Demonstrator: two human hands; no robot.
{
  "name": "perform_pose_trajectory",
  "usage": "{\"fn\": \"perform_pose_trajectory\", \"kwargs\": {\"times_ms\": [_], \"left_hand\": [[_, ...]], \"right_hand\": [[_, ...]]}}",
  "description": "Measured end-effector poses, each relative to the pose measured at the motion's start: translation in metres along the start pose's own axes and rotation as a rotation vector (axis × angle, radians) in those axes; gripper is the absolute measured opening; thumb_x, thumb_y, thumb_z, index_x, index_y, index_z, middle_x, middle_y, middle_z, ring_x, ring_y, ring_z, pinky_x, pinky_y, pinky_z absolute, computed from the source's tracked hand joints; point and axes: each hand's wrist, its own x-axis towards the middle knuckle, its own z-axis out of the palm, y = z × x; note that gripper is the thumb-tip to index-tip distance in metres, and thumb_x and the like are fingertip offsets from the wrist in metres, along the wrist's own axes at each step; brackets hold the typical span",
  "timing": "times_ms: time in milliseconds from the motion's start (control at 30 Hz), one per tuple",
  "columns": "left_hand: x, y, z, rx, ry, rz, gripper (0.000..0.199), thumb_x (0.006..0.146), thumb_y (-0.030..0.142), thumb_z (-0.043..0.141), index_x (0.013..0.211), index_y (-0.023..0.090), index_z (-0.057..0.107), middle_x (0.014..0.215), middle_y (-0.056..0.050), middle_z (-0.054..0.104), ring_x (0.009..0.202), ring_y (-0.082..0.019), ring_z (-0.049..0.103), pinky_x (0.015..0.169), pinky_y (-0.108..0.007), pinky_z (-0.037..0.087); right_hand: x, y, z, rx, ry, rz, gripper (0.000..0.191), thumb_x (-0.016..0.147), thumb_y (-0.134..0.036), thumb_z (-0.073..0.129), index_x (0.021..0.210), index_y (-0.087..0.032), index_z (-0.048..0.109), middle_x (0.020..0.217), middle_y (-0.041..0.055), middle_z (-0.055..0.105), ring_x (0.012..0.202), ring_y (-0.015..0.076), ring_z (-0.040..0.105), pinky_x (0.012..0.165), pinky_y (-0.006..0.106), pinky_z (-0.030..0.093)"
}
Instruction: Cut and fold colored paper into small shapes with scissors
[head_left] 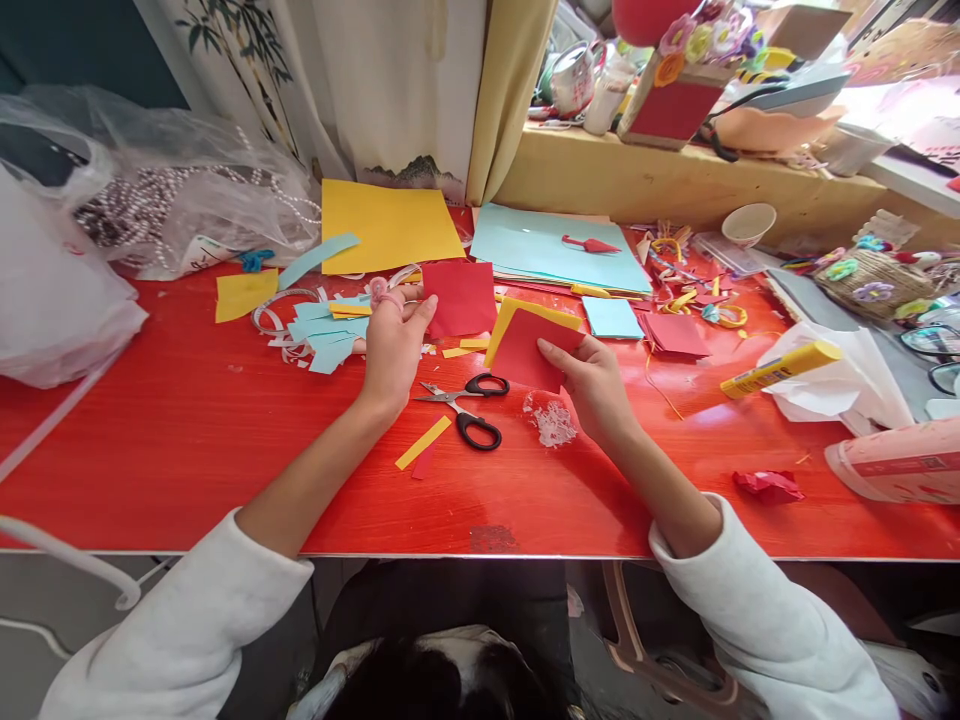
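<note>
My left hand [396, 345] pinches a red paper square [459, 298] at its left edge, thumb in front. In my right hand [596, 385] are a red paper piece [531, 350] and a yellow paper piece [512, 312] showing behind it. Both hands are raised over the red table. Below and between them lie scissors [469, 400] with black handles, blades apart and pointing left. A yellow strip [423, 443] and a small red strip [424, 462] rest in front of the scissors. Light blue paper scraps [330, 325] lie beyond my left hand.
Yellow sheets [390, 228] and a light blue stack [551, 245] lie at the back. A small blue square [613, 317] and red squares [675, 335] are to the right, near a yellow glue stick [781, 368]. Plastic bags [60, 270] stand left. White shreds [555, 424] lie near my right hand.
</note>
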Motion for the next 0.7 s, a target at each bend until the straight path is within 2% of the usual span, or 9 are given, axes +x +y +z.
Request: {"fn": "perform_pose_trajectory", "kwargs": {"times_ms": [100,267,333,433,500,567,700], "left_hand": [[-0.002,0.003,0.001,0.036,-0.015,-0.029,0.008,0.084,0.028,0.061,0.084,0.020,0.060,0.055,0.003,0.045,0.090,-0.019,0.061,0.103,-0.038,0.042],[-0.004,0.006,0.002,0.034,-0.026,-0.025,0.007,0.084,0.027,0.062,0.082,0.020,0.060,0.060,0.000,0.057,0.114,-0.021,0.057,0.119,-0.041,0.024],[-0.004,0.007,0.002,-0.030,-0.032,-0.045,0.008,0.082,0.026,0.063,0.085,0.020,0.059,0.063,0.000,0.061,0.112,-0.021,0.060,0.118,-0.042,0.027],[-0.004,0.008,0.003,-0.202,-0.048,-0.126,0.019,0.078,0.022,0.064,0.095,0.019,0.057,0.073,-0.001,0.067,0.097,-0.021,0.067,0.103,-0.042,0.048],[-0.005,0.011,0.004,-0.284,-0.053,-0.167,0.025,0.075,0.018,0.064,0.099,0.018,0.055,0.082,-0.003,0.070,0.089,-0.021,0.069,0.091,-0.038,0.055],[-0.006,0.013,0.005,-0.314,-0.058,-0.180,0.027,0.074,0.016,0.064,0.099,0.017,0.055,0.087,-0.005,0.071,0.087,-0.020,0.070,0.085,-0.035,0.058],[-0.005,0.012,0.005,-0.306,-0.075,-0.181,0.025,0.074,0.015,0.064,0.098,0.018,0.056,0.086,-0.005,0.072,0.085,-0.019,0.070,0.081,-0.033,0.059]], "right_hand": [[-0.001,0.000,0.000,-0.014,-0.028,0.023,0.024,0.073,-0.031,0.076,0.095,-0.023,0.071,0.103,0.0017,0.075,0.097,0.0209,0.070,0.093,0.037,0.054],[-0.001,0.003,0.000,-0.050,-0.012,0.027,0.028,0.073,-0.036,0.074,0.097,-0.022,0.068,0.107,0.0039,0.073,0.099,0.0228,0.069,0.088,0.038,0.056],[0.001,0.005,0.000,-0.064,0.047,-0.002,0.031,0.075,-0.038,0.071,0.101,-0.022,0.065,0.113,0.0055,0.071,0.101,0.0234,0.068,0.085,0.038,0.057],[0.008,-0.001,-0.009,-0.169,0.186,-0.072,0.032,0.079,-0.041,0.064,0.104,-0.022,0.061,0.118,0.0072,0.069,0.103,0.0236,0.066,0.079,0.037,0.057],[0.013,-0.014,-0.024,-0.332,0.229,-0.111,0.029,0.079,-0.038,0.062,0.103,-0.022,0.061,0.114,0.0065,0.070,0.101,0.0232,0.066,0.080,0.037,0.055],[0.015,-0.032,-0.045,-0.579,0.197,-0.103,0.026,0.078,-0.036,0.061,0.100,-0.021,0.063,0.104,0.0057,0.072,0.093,0.0229,0.066,0.078,0.038,0.053],[0.012,-0.060,-0.090,-1.201,0.102,0.248,0.015,0.081,-0.032,0.057,0.083,-0.019,0.065,0.086,0.0065,0.070,0.074,0.0221,0.061,0.064,0.035,0.045]]}}
